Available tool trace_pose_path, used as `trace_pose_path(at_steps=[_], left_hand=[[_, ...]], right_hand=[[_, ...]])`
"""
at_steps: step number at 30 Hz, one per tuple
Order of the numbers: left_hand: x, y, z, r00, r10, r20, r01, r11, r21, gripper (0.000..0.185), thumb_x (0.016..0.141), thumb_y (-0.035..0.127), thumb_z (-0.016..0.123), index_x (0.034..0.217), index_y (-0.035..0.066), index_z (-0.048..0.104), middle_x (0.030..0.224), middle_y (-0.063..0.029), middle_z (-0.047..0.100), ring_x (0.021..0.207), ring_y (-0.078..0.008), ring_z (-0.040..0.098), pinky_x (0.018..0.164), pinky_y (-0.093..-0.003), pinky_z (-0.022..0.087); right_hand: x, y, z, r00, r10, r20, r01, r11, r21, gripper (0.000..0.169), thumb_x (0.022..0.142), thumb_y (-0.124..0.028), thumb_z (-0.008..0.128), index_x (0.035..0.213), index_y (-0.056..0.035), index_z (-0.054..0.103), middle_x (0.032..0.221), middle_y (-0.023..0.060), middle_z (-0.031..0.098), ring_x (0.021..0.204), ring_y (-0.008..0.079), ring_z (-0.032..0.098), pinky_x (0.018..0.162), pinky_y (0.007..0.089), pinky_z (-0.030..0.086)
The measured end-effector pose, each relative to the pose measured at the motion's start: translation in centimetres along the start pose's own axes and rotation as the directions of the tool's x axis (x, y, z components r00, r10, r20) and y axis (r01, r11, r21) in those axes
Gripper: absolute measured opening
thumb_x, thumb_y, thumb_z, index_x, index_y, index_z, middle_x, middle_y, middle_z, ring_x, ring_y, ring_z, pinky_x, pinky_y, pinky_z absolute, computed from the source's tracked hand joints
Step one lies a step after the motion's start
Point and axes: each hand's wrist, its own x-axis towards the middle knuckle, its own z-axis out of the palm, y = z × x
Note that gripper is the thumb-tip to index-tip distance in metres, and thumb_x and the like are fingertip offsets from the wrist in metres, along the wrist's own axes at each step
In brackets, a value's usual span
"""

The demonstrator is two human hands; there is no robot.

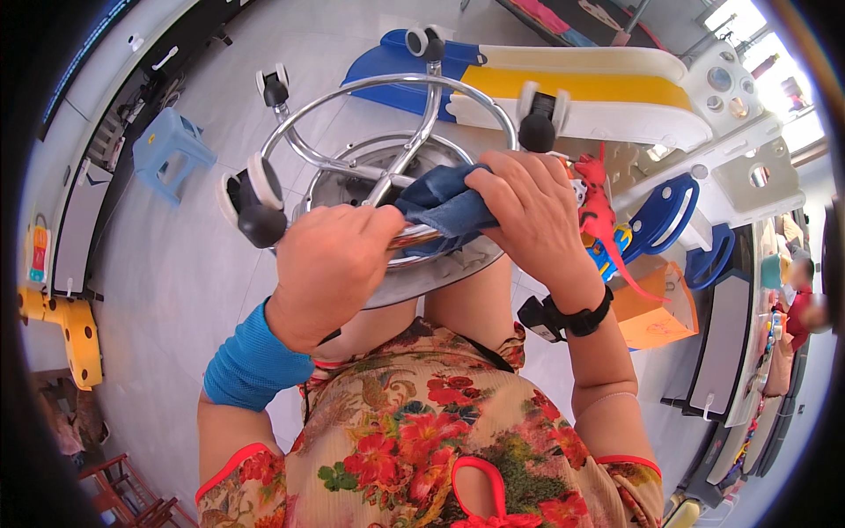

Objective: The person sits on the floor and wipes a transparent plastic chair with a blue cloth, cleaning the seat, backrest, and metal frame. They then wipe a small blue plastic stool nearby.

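An upturned stool with a chrome ring base [370,80] and several casters [274,86] rests over my knees. My left hand [337,264] is closed around the near part of the chrome ring. A dark blue cloth [445,201] is wrapped over the same ring, just to the right of that hand. My right hand [528,211] grips the cloth against the ring, its fingers curled over the top. Below the ring, the round underside of the seat [455,280] shows in part. Two casters stand near my left hand and my right hand.
A light blue plastic stool [173,148] stands on the floor at the left. Beyond the chrome base lies a blue, yellow and white slide [568,86]. At the right are a red toy dinosaur [599,211] and an orange paper bag [660,317]. A person [800,310] is at the far right.
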Motion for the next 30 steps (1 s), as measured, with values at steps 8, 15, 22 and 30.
trace_pose_path(at_steps=[8, 15, 22, 30], left_hand=[[0.2, 3.0, -0.8, 0.994, 0.111, -0.022, -0.113, 0.986, -0.119, 0.037, 0.075, 0.001, 0.07, 0.11, 0.006, 0.061, 0.076, -0.0116, 0.057, 0.071, -0.0303, 0.06, 0.068, -0.0411, 0.052], [-2.4, -2.5, -4.2, 0.846, 0.01, -0.533, -0.045, 0.998, -0.053, 0.055, 0.093, 0.04, 0.06, 0.125, -0.004, 0.057, 0.114, -0.0167, 0.063, 0.114, -0.0293, 0.058, 0.108, -0.0448, 0.04], [-3.1, -12.4, 0.2, 0.997, -0.013, 0.078, 0.04, 0.934, -0.355, 0.037, 0.089, 0.038, 0.055, 0.081, 0.003, 0.065, 0.078, -0.0083, 0.063, 0.079, -0.0286, 0.058, 0.09, -0.0402, 0.045], [-3.0, -9.5, 3.0, 0.984, -0.108, -0.139, 0.053, 0.934, -0.353, 0.027, 0.063, 0.017, 0.075, 0.087, 0.006, 0.068, 0.078, -0.01, 0.066, 0.074, -0.0323, 0.06, 0.07, -0.037, 0.049]], right_hand=[[0.0, -2.8, 1.7, 0.99, -0.132, -0.059, 0.134, 0.991, 0.029, 0.016, 0.069, -0.018, 0.062, 0.07, -0.0141, 0.046, 0.069, 0.0, 0.045, 0.067, 0.0178, 0.054, 0.063, 0.0329, 0.044], [-1.2, -0.8, 0.5, 0.988, -0.15, -0.03, 0.152, 0.979, 0.134, 0.035, 0.054, -0.023, 0.076, 0.074, -0.0148, 0.048, 0.07, 0.0005, 0.047, 0.069, 0.0214, 0.055, 0.062, 0.0339, 0.042], [-1.3, -1.7, 0.0, 0.985, -0.166, 0.045, 0.161, 0.983, 0.092, 0.036, 0.061, -0.034, 0.076, 0.074, -0.0147, 0.049, 0.072, 0.0004, 0.049, 0.07, 0.0207, 0.056, 0.066, 0.0337, 0.043], [0.9, -7.7, 0.8, 0.996, -0.02, 0.086, 0.015, 0.998, 0.055, 0.046, 0.073, -0.053, 0.072, 0.078, -0.0113, 0.053, 0.075, 0.0012, 0.049, 0.071, 0.0186, 0.055, 0.065, 0.0323, 0.04]])
